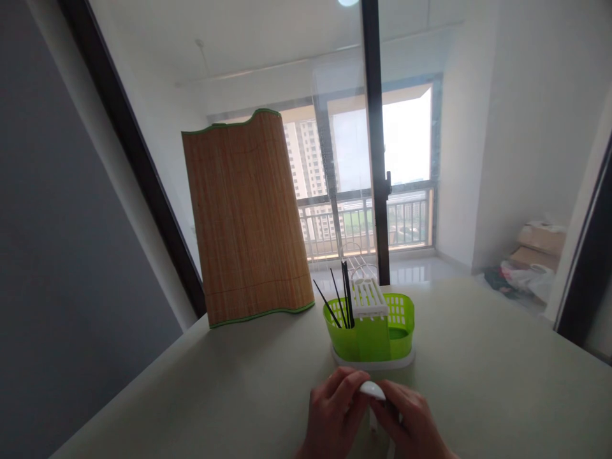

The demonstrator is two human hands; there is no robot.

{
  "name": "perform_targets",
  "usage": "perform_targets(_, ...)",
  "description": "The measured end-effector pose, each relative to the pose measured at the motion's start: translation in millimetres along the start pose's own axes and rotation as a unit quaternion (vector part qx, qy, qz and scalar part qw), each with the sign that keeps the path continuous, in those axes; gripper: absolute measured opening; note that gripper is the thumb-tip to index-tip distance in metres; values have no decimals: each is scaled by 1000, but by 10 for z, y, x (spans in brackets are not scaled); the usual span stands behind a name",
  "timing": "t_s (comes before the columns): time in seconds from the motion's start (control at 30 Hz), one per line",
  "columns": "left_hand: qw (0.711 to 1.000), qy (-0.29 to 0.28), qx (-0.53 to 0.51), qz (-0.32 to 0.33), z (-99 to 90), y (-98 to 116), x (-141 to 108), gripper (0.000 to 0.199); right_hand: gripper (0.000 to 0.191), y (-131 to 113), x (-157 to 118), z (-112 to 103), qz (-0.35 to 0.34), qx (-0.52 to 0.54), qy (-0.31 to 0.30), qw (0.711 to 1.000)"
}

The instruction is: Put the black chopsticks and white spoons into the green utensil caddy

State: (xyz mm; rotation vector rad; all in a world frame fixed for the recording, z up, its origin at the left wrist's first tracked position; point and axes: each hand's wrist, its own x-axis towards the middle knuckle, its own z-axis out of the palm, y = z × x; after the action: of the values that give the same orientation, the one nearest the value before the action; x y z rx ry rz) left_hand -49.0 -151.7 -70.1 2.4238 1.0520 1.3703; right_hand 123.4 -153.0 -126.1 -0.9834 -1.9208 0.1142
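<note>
At the bottom middle of the head view, a small glossy white spoon (372, 389) is held between my two hands, its rounded bowl uppermost. My left hand (335, 408) pinches it from the left with bent fingers. From the right, the fingers of my right hand (406, 411) close on it too. Much of its lower part is hidden by the hands. Just beyond them stands a bright green utensil caddy (373, 338) on a white base. Several black chopsticks (346, 296) lean in its left compartment, and a white slotted rack (370, 298) sits over its middle.
A rolled bamboo mat (248, 223) with green edging stands upright on the pale table (248, 389), left of the caddy. Behind the table are glass sliding doors with a dark frame (375, 140). Cardboard boxes (538, 245) and plastic bags lie on the floor at right.
</note>
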Motion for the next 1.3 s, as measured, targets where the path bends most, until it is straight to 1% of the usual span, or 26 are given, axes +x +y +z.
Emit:
perform_targets(0.07, 999, 29, 28, -1, -151, 41, 125, 18, 13, -9, 12, -18, -5, 1, -11, 1000)
perform_targets(0.13, 993, 100, 54, -9, -349, 58, 336, 15, 15, -13, 23, -32, -8, 6, -22, 1000)
perform_targets(0.2, 981, 181, 58, -26, -548, 41, 617, 15, 17, -15, 30, -36, -10, 3, -27, 1000)
perform_targets(0.23, 976, 208, 49, -40, -632, 18, 770, 17, 17, -16, 32, -34, -13, -2, -29, 999)
perform_targets(0.27, 972, 224, 33, -56, -698, -14, 922, 20, 17, -18, 34, -30, -17, -8, -33, 999)
perform_targets(0.3, 971, 228, 18, -70, -742, -57, 1065, 23, 18, -20, 36, -26, -23, -14, -35, 999)
perform_targets(0.33, 971, 223, 5, -83, -764, -108, 1194, 25, 18, -23, 39, -21, -29, -18, -34, 999)
perform_targets(0.4, 974, 202, 2, -107, -743, -234, 1391, 27, 19, -28, 47, -16, -42, -24, -31, 998)
perform_targets(0.47, 977, 162, 47, -132, -655, -380, 1502, 29, 19, -31, 57, -16, -53, -32, -31, 998)
perform_targets(0.53, 974, 104, 125, -158, -535, -525, 1538, 29, 18, -31, 68, -20, -62, -40, -33, 997)
perform_targets(0.6, 964, 53, 192, -178, -417, -647, 1524, 27, 17, -30, 76, -22, -67, -43, -29, 996)
perform_targets(0.63, 958, 38, 214, -186, -367, -693, 1506, 26, 17, -30, 80, -23, -69, -44, -27, 996)
perform_targets(0.7, 949, 25, 243, -199, -291, -758, 1463, 25, 18, -30, 84, -22, -70, -47, -27, 996)
perform_targets(0.83, 934, -18, 291, -208, -219, -811, 1410, 25, 18, -27, 82, -19, -70, -55, -43, 995)
perform_targets(1.03, 929, -91, 314, -175, -124, -828, 1468, 24, 17, -5, 58, 12, -84, -69, -53, 993)
perform_targets(1.2, 922, -122, 329, -164, -34, -772, 1568, 30, 19, 13, 45, 46, -92, -72, -49, 992)
perform_targets(1.3, 918, -137, 332, -169, -33, -749, 1635, 31, 19, 14, 50, 50, -99, -76, -44, 991)
